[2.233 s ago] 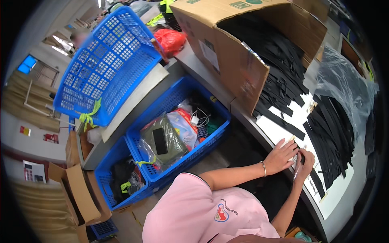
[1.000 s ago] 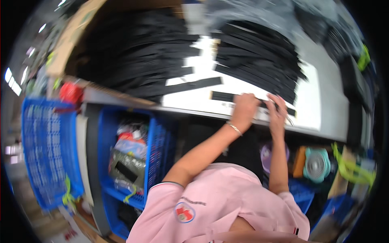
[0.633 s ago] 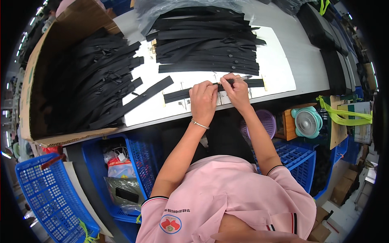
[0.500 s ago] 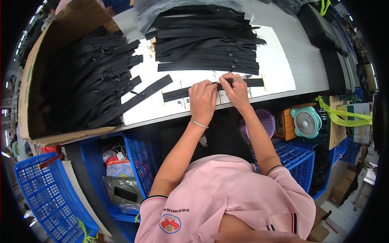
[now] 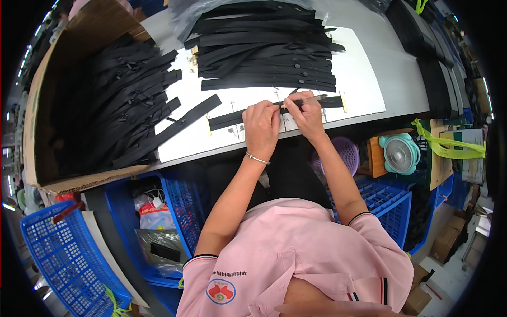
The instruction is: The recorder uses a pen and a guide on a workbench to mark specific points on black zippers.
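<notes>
A black zipper (image 5: 227, 121) lies stretched out along the front of a white marked sheet (image 5: 359, 68). My left hand (image 5: 261, 122) is closed on its middle, fingertips pinched together on the tape. Close beside it, my right hand (image 5: 306, 113) grips a slim pen (image 5: 318, 98), whose back end sticks out to the right over the zipper. Its tip is hidden by the fingers, near the left fingertips. Beyond my hands, a stack of black zippers (image 5: 264, 53) lies in rows on the sheet.
An open cardboard box (image 5: 39, 105) full of black zippers (image 5: 116, 100) stands at the left, several ends spilling over the sheet. Below the table edge are blue crates (image 5: 68, 248), a purple basket (image 5: 346, 153) and a teal fan (image 5: 400, 154). Dark blocks (image 5: 417, 31) sit at the far right.
Both hands stay at the middle of the zipper with only slight finger movement. The whole view has shifted a little; nothing is let go or newly taken.
</notes>
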The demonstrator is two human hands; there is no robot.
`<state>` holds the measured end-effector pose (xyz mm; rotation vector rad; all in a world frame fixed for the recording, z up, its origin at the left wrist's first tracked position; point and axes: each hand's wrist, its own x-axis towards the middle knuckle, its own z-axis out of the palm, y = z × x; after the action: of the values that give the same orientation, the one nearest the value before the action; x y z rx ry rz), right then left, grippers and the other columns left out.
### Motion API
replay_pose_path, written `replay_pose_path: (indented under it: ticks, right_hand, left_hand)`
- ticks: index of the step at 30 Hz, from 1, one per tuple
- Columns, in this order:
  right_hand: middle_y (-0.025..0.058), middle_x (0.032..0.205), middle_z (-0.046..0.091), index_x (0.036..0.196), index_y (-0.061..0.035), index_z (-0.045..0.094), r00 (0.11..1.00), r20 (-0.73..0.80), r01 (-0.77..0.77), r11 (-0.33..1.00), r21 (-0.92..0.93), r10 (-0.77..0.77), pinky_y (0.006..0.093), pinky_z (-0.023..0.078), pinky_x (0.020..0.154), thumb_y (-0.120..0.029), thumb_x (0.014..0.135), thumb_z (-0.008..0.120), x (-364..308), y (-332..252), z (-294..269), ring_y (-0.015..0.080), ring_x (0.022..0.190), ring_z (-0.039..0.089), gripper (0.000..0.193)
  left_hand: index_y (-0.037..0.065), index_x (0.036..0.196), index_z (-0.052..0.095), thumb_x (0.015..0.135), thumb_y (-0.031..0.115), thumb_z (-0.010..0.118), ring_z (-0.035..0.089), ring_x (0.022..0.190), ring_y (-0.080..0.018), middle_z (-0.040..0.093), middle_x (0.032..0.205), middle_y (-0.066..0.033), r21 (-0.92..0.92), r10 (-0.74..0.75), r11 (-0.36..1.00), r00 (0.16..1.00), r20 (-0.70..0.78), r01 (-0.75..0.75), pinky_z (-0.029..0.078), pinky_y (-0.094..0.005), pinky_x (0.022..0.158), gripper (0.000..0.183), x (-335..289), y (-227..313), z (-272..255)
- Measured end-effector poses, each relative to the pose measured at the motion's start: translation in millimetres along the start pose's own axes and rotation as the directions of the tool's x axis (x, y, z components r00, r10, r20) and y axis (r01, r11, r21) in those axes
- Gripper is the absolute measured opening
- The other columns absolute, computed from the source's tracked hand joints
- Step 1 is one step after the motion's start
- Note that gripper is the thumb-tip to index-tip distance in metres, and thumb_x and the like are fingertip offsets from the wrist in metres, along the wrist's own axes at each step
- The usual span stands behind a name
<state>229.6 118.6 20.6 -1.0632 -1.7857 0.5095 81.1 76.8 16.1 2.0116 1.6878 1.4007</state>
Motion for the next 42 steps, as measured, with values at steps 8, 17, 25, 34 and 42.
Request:
replay_pose_path:
  ticks: [8,17,25,34,42]
  right_hand:
    - [0.0056,0.071,0.067,0.075,-0.0027,0.07,0.997,0.042,0.061,0.998,-0.011,-0.061,0.0371,0.043,0.066,-0.01,0.084,0.073,-3,8,-1,0.0261,0.067,0.053,0.012]
    - [0.0044,0.072,0.068,0.07,-0.001,0.067,0.998,-0.061,0.0,0.998,0.069,0.004,0.0358,0.046,0.069,-0.005,0.083,0.069,-2,-4,-23,0.0225,0.072,0.056,0.014]
    - [0.0003,0.068,0.064,0.091,0.0008,0.069,0.909,-0.144,-0.373,0.918,0.136,0.391,0.0234,0.042,0.055,-0.012,0.099,0.064,-4,38,-82,0.0034,0.061,0.051,0.016]
    - [0.0041,0.069,0.067,0.09,0.0014,0.069,0.932,-0.135,-0.322,0.94,0.112,0.336,0.0251,0.043,0.054,-0.012,0.098,0.066,-8,49,-77,0.0048,0.06,0.055,0.016]
    - [0.0093,0.071,0.07,0.09,0.0016,0.069,0.94,-0.122,-0.317,0.948,0.03,0.318,0.0286,0.048,0.056,-0.015,0.097,0.067,-11,48,-76,0.0139,0.059,0.065,0.018]
  left_hand:
    - [0.006,0.091,0.071,0.081,0.004,0.074,0.061,0.093,-0.0257,0.067,0.098,-0.0041,0.005,0.005,1.0,1.0,-0.003,-0.005,0.045,-0.0386,0.084,0.011,0,1,2]
    - [0.006,0.091,0.072,0.082,0.005,0.076,0.062,0.094,-0.0253,0.069,0.099,-0.0044,0.042,-0.002,0.999,1.0,0.021,0.001,0.045,-0.037,0.085,0.01,-1,0,0]
    - [0.006,0.092,0.07,0.082,0.004,0.075,0.061,0.095,-0.025,0.068,0.101,-0.0037,0.078,0.038,0.996,0.999,0.014,-0.039,0.045,-0.0378,0.085,0.011,-1,2,3]
    - [0.006,0.098,0.073,0.084,0.007,0.075,0.062,0.099,-0.0266,0.07,0.104,-0.0056,-0.048,0.162,0.986,0.985,0.054,-0.159,0.044,-0.0377,0.087,0.014,18,38,44]
    - [0.007,0.092,0.072,0.081,0.007,0.076,0.061,0.099,-0.0255,0.068,0.098,-0.0027,-0.126,0.142,0.984,0.98,0.138,-0.125,0.043,-0.0384,0.09,0.011,18,45,68]
